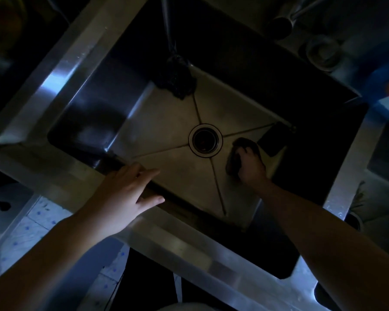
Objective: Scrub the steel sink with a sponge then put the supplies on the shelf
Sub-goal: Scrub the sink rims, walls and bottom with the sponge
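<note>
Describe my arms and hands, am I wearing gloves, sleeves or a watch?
No gloves on the left hand or right hand. The left forearm and right forearm are bare to the frame edge, no sleeve or watch showing. Too dim to rule out a ring.

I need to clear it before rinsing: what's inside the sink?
In the sink: a drain, a dark clump in the far corner, a dark flat thing, and the right hand gripping a sponge. The shadowed walls hide anything else.
</note>
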Motion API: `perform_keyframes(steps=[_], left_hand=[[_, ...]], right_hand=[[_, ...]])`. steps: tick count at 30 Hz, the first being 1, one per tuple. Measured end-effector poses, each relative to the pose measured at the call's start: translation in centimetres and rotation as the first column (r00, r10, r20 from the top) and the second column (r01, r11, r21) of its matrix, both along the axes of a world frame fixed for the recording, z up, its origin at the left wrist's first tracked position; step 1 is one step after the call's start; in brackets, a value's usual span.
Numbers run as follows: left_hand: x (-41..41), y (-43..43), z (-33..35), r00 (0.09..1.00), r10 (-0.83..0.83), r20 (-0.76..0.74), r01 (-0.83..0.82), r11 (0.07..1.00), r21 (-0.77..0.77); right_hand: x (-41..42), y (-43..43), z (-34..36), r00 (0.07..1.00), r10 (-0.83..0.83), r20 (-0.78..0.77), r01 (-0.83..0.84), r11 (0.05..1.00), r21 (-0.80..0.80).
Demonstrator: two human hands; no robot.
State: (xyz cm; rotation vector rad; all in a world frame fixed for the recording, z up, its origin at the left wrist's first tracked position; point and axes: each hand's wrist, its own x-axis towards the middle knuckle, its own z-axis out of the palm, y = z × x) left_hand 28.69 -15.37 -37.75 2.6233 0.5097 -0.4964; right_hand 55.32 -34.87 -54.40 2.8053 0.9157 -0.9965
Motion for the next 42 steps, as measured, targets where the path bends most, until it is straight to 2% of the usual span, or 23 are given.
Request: perform_keyframes(steps=[3, 8, 15, 20, 24, 28, 31, 36, 39, 42], left_hand=[[0.1, 0.0, 0.1, 1.000, 0.009, 0.012, -0.009, 1.000, -0.014], [0.0, 0.3, 0.4, 1.000, 0.002, -0.003, -0.002, 1.000, -0.027], [0.4, 1.7, 0.4, 0.999, 0.026, 0.045, -0.028, 0.999, 0.026], [1.4, 3.4, 0.2, 0.990, 0.073, 0.123, -0.089, 0.987, 0.132], [2.3, 5.2, -0.6, 0.978, 0.126, 0.168, -0.166, 0.955, 0.247], [2.8, 7.1, -0.8, 0.969, 0.164, 0.185, -0.212, 0.937, 0.278], [3.0, 8.2, -0.8, 0.962, 0.202, 0.183, -0.247, 0.931, 0.269], [3.4, 9.4, -1.1, 0.963, 0.197, 0.184, -0.244, 0.928, 0.283], [3.7, 10.2, -1.3, 0.964, 0.177, 0.200, -0.235, 0.918, 0.321], [4.0, 11.6, -1.9, 0.961, 0.190, 0.201, -0.252, 0.899, 0.359]], right_hand=[[0.2, 2.7, -0.4, 0.996, 0.083, -0.029, -0.082, 0.996, 0.030], [0.5, 3.0, -1.3, 0.993, 0.118, -0.028, -0.117, 0.993, 0.025], [1.1, 2.0, -0.7, 0.993, -0.085, 0.082, 0.079, 0.994, 0.079], [3.4, 5.2, -1.0, 0.977, -0.215, 0.003, 0.212, 0.964, 0.162], [4.8, 8.0, -1.1, 0.998, -0.067, -0.010, 0.068, 0.989, 0.128], [4.3, 7.9, -1.4, 0.985, 0.168, 0.029, -0.169, 0.985, 0.024], [3.6, 6.8, -1.6, 0.964, 0.266, 0.025, -0.267, 0.963, 0.045], [4.8, 8.0, -2.2, 0.991, 0.124, 0.042, -0.129, 0.979, 0.157], [7.3, 10.6, -3.0, 0.998, 0.008, 0.059, -0.016, 0.990, 0.139], [8.8, 13.4, -3.4, 0.998, -0.005, 0.069, -0.003, 0.993, 0.120]])
